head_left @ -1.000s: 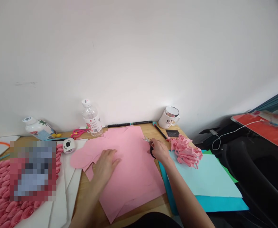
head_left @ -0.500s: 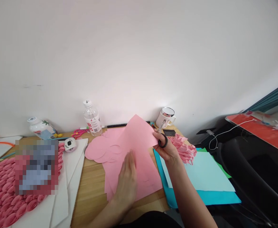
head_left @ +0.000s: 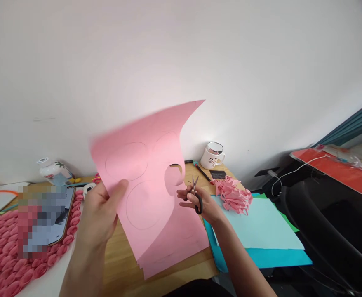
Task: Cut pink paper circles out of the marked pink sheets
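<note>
My left hand (head_left: 102, 210) pinches the left edge of a sheet of pink paper (head_left: 165, 202), which is raised and curved above the desk. Circles are drawn on it in thin line, and a round cut-out opens at its right side. To the right of that opening, my right hand (head_left: 204, 204) holds small black-handled scissors (head_left: 196, 194), fingers through the loops and blades parted, pointing up. Beneath lie more pink sheets (head_left: 187, 243). The raised sheet hides the area where the cut pink circles lay.
A crumpled bundle of pink paper strips (head_left: 233, 196) lies right of my hand, beside pale blue sheets (head_left: 261, 227). Behind stands a white mug (head_left: 212, 156). At left are a phone (head_left: 65, 218) on rows of pink petal-like pieces (head_left: 1, 251) and a white bottle (head_left: 55, 171).
My left hand has moved left and up and now grips the sheet, which is lifted and turned to show its drawn circles. My right hand has let go of the paper and keeps the scissors.
</note>
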`<action>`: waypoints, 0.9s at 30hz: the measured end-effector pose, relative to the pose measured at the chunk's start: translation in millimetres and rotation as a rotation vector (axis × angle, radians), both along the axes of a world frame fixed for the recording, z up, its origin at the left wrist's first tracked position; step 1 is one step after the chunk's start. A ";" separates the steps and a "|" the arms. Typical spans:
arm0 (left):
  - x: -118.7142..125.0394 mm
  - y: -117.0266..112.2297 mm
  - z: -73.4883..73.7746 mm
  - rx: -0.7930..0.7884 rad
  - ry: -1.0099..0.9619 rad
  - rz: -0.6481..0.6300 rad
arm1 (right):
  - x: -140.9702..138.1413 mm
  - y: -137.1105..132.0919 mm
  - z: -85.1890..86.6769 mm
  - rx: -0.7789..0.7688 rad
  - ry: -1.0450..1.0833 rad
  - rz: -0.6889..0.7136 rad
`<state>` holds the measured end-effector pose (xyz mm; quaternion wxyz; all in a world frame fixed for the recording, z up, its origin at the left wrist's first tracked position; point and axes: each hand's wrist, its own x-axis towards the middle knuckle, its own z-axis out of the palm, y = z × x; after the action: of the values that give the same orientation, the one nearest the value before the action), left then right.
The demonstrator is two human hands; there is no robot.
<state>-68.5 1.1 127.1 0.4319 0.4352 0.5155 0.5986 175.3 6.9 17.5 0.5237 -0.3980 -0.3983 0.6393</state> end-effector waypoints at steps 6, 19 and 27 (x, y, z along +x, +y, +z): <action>18.1 34.2 -45.6 0.025 -0.292 -0.094 | -15.7 4.6 5.7 -0.034 0.167 -0.147; 48.8 51.5 -70.3 0.076 -0.154 -0.003 | -14.2 3.6 -14.0 0.168 -0.151 0.241; 50.0 40.8 -71.7 0.046 -0.109 0.107 | -29.6 4.7 -5.0 0.187 -0.183 0.358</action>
<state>-18.5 41.9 55.4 0.4166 0.3840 0.4998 0.6552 145.7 11.6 12.5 0.3982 -0.3270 -0.5660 0.6436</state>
